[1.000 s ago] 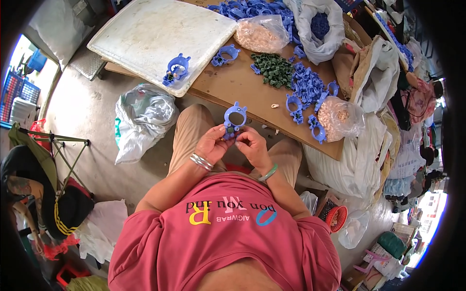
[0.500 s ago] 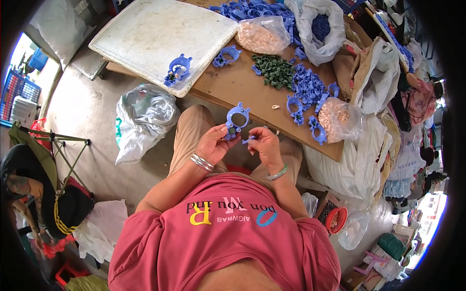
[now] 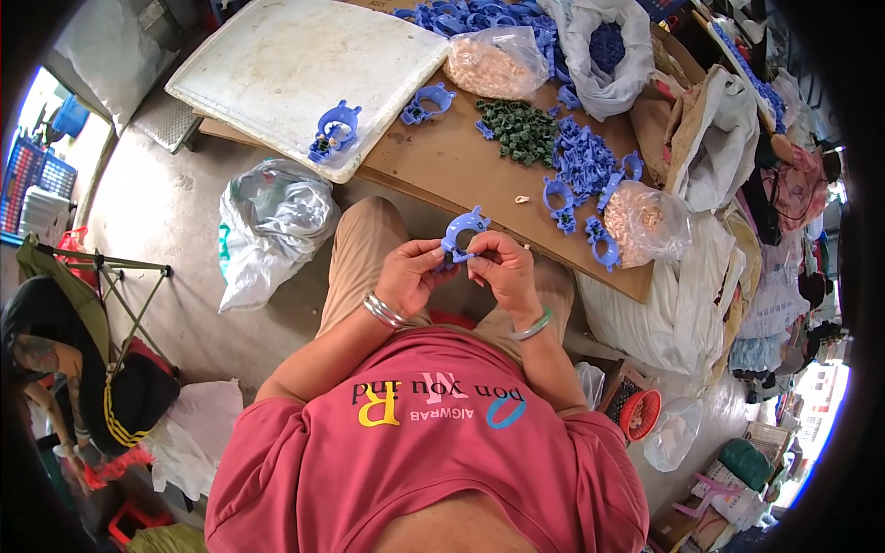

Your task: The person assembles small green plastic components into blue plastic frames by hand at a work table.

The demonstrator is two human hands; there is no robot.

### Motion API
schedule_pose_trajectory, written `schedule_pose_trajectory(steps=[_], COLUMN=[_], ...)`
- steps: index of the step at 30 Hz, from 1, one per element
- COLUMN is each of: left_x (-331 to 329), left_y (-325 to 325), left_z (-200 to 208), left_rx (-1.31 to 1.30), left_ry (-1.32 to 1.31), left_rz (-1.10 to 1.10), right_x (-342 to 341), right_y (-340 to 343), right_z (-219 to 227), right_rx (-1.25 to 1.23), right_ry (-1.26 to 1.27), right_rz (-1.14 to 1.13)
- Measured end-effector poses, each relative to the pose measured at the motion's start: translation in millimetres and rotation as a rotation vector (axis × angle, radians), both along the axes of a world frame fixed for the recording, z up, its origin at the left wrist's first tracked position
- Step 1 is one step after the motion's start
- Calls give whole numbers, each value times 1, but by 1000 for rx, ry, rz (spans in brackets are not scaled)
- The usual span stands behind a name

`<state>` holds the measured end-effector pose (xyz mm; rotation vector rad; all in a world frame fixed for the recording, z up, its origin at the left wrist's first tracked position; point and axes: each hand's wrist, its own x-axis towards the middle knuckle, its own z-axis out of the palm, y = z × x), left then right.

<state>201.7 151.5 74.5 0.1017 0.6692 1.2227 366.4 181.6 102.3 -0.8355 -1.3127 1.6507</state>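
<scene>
Above my lap, my left hand (image 3: 413, 275) grips a blue plastic ring-shaped part (image 3: 464, 229) with two small ears, tilted to the right. The fingers of my right hand (image 3: 503, 267) are pinched at the lower right of that part, where a small blue piece is mostly hidden by the fingertips. On the table in front lie a heap of small blue plastic pieces (image 3: 584, 163), a pile of dark green pieces (image 3: 519, 130) and several more blue ring parts, such as one (image 3: 559, 201) near the table's edge. A lone pale piece (image 3: 522, 199) lies nearby.
A white board (image 3: 295, 74) covers the table's left, bearing one blue ring part (image 3: 338, 127). Clear bags of pale pieces (image 3: 496, 64) and a white sack (image 3: 608, 18) stand at the back. A plastic bag (image 3: 274, 226) sits on the floor. Another person's arm (image 3: 53, 359) shows at left.
My right hand has moved left and up, bringing the small blue piece against the ring part. The ring part has turned and tilted to the right in my left hand.
</scene>
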Motion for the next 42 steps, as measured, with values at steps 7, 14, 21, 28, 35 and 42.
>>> schedule_pose_trajectory(steps=[7, 14, 21, 28, 35, 42], left_x=[3, 5, 4, 5, 7, 7], left_y=[-1, -2, -2, -3, -6, -6], left_z=[-5, -2, 1, -3, -1, 3], left_rx=[45, 111, 98, 109, 238, 339], left_ry=[100, 184, 220, 249, 428, 548], left_rz=[48, 76, 92, 90, 88, 150], right_x=[-1, -11, -17, -15, -19, -15], right_y=[-1, -7, -10, -9, -15, -11], right_z=[-2, -4, -9, -10, -4, 6], right_rx=[21, 28, 23, 16, 72, 652], right_ry=[-8, 21, 49, 15, -41, -449], right_rz=[-37, -169, -227, -222, -274, -360])
